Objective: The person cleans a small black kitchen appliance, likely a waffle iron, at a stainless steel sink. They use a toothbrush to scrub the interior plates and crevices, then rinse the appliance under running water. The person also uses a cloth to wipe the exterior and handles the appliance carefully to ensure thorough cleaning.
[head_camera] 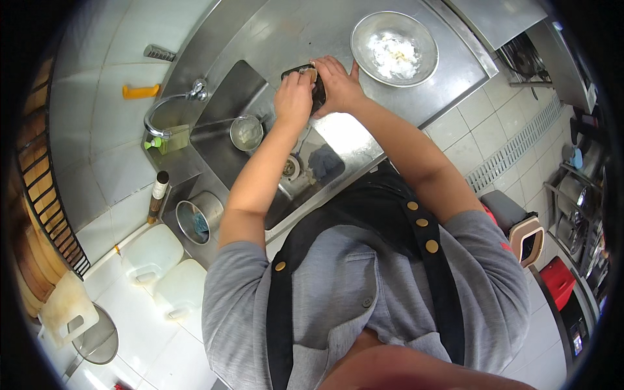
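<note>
At the sink's right rim lies a dark, flat, rectangular object [319, 95], mostly covered by my hands; its exact kind is unclear. My right hand [340, 87] spans it, thumb at the near edge and fingers at the far edge. My left hand [294, 97] rests over its left side, fingers curled around a small tan piece [310, 74]. Just right of my hands, a round steel bowl [358, 53] holds white, shiny stuff with some yellowish bits. Left of my left forearm, a small round strainer or pot [246, 132] with pale contents sits in the sink basin [214, 161].
A curved chrome faucet [156, 109] reaches over the basin from the left. In the sink lie a grey cloth [325, 161] and a drain [291, 167]. A steel pot [200, 217], a brush [158, 195] and plastic jugs [152, 251] stand at left. Floor grating [516, 144] runs at right.
</note>
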Demonstrator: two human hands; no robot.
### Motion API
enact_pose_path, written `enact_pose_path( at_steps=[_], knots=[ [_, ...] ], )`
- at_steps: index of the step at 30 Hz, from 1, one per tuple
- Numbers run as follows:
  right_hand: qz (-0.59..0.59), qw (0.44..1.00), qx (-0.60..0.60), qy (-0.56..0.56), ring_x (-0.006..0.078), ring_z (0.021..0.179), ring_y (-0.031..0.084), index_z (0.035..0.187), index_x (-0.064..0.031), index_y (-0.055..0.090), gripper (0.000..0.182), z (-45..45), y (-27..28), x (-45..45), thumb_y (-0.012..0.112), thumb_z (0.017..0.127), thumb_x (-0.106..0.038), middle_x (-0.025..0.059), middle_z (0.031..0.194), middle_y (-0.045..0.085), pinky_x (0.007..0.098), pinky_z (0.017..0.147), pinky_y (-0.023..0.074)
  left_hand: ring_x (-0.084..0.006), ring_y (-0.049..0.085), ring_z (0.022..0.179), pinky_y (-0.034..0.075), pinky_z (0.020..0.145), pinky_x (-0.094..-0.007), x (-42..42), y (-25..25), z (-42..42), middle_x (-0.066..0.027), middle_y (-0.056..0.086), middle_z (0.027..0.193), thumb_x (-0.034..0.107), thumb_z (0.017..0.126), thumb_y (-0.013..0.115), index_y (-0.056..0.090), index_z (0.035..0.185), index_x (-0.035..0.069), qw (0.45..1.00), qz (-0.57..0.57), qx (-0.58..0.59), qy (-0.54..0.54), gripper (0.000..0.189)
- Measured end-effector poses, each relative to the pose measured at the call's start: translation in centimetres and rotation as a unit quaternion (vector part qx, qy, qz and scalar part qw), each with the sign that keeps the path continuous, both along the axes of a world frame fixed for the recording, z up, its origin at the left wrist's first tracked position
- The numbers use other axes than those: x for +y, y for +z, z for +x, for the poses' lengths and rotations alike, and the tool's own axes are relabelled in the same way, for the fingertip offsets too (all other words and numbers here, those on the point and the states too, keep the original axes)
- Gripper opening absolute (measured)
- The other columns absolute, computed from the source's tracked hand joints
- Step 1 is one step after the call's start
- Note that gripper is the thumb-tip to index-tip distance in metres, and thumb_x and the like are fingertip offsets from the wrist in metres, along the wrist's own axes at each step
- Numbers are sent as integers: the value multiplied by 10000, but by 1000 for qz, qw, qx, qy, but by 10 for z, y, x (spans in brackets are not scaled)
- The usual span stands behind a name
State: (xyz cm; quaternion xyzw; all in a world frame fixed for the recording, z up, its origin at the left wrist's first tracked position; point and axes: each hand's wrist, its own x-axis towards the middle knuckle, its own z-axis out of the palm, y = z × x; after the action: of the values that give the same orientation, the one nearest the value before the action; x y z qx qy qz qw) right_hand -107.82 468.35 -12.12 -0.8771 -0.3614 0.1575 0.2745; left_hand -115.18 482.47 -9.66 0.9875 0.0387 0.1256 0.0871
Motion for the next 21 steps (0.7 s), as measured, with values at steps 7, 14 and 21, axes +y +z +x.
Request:
enact_pose_path(
  at_steps=[7, 14, 21],
  knots=[
    [3, 999, -22, -29, 273, 1499, 242, 1499, -113, 320, 1318, -9, -5, 9, 951, 411, -506, 66, 1562, 338, 765, 1099, 186, -357, 581, 907, 482, 785, -460, -4, -12, 32, -139, 595, 912, 116, 836, 694, 732, 1095, 75, 994, -4, -39, 103, 265],
    [19, 999, -20, -45, 274, 1490, 254, 1469, -116, 353, 1179, -11, -8, 10, 914, 491, -461, 70, 1519, 368, 780, 1106, 158, -345, 571, 908, 481, 798, -453, -8, -28, 3, -136, 587, 933, 107, 837, 686, 748, 1108, 76, 995, -14, -59, 85, 280],
    [42, 995, -46, -78, 292, 1481, 254, 1474, -101, 318, 1230, -12, -26, 19, 913, 472, -495, 84, 1512, 354, 794, 1110, 120, -350, 577, 940, 497, 812, -448, -7, -23, 1, -142, 597, 948, 131, 872, 646, 755, 1057, 84, 995, -66, -34, 65, 219]
  ],
)
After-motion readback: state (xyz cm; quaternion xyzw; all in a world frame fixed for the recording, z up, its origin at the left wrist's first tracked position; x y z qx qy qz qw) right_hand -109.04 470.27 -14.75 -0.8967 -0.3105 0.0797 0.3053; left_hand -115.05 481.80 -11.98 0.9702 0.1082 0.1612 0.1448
